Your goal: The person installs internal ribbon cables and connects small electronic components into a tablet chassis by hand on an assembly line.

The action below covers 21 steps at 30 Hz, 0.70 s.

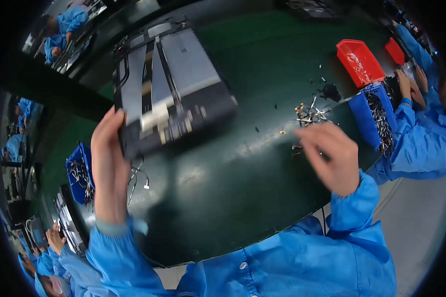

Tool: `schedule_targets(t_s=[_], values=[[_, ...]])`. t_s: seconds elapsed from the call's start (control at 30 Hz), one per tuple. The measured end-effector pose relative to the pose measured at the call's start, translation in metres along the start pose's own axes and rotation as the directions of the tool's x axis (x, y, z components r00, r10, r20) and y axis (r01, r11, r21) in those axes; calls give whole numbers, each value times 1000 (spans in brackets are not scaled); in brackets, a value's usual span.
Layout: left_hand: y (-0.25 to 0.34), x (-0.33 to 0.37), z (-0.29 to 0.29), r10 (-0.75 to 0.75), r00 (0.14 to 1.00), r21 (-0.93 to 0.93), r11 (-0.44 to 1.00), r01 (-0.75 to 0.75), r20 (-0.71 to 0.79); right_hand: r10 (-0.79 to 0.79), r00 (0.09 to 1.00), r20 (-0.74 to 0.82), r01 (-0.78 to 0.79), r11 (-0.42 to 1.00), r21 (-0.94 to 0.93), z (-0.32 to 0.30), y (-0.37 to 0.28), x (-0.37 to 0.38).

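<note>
Above the table, left fingers clamp the black device by its near-left corner; right fingers too blurred to tell.

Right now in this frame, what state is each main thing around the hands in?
Flat device: raised, tilted, motion-blurred
Left hand: gripping the flat device's edge
Right hand: partly curled, any hold unclear
Small-parts pile: loose, scattered
Larger red bin: open, pale bits inside
Right blue bin: open, holding cables
Left blue bin: open, holding cables
</note>
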State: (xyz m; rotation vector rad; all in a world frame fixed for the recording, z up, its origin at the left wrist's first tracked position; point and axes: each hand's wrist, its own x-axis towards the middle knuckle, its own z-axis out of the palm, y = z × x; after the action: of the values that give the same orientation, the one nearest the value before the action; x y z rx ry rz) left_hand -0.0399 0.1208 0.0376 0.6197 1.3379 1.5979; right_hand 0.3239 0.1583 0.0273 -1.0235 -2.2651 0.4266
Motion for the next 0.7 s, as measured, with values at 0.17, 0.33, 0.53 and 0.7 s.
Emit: schedule_targets(t_s=[0.17, 0.33, 0.53, 0.7], values=[[-21, 158, -12, -134, 991, -44, 990, 135, 30, 114, 992, -61, -113, 993, 20, -9, 55, 1], [-54, 249, -55, -46, 999, -12, 999, 46, -15, -5, 999, 40, 6, 1000, -23, 18, 63, 20], [-14, 187, 7, 597, 787, 906, 232, -353, 154, -10, 1000, 15, 10, 1000, -17, 23, 65, 16], [-29, 45, 93, 431, 691, 656, 256, -710, 580, -35, 999, 24, 36, 999, -34, 19, 68, 12]])
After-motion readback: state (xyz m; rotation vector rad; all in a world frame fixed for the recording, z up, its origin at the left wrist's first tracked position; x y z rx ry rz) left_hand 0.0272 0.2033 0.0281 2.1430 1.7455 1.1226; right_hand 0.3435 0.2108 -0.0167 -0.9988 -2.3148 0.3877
